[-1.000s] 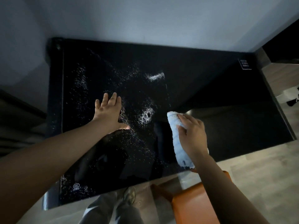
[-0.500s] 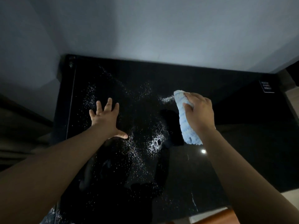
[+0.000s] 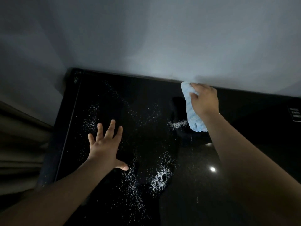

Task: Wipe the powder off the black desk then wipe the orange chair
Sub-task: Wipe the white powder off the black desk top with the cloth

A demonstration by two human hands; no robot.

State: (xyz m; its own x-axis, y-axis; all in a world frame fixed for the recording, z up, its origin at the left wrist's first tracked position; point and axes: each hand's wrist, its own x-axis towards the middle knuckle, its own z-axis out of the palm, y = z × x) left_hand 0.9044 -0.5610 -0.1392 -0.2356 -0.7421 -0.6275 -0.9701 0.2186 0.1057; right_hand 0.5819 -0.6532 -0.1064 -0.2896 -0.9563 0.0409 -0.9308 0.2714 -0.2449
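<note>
The right hand (image 3: 204,100) holds a pale blue cloth (image 3: 193,115) at the far edge of the black counter (image 3: 244,144), close against the grey wall (image 3: 146,38). Its grip is curled round the upper part of the cloth, fingers wrapped over the top. The cloth's lower end reaches down to the counter surface. Just left of that lower end lies a short streak of white powder (image 3: 178,123).

The left hand (image 3: 105,147) lies flat on the counter, well apart from the cloth. Its grip is spread wide, fingers straight and thumb out to the right, holding nothing. More powder is scattered around it, with the thickest patch to the right of the thumb, on the near side.

A bright spot of light (image 3: 212,169) reflects in the bare surface beside the right forearm. A small label (image 3: 295,115) sits at the counter's right edge, its lettering too blurred to read. What may be a curtain (image 3: 21,144) hangs in folds at the left.
</note>
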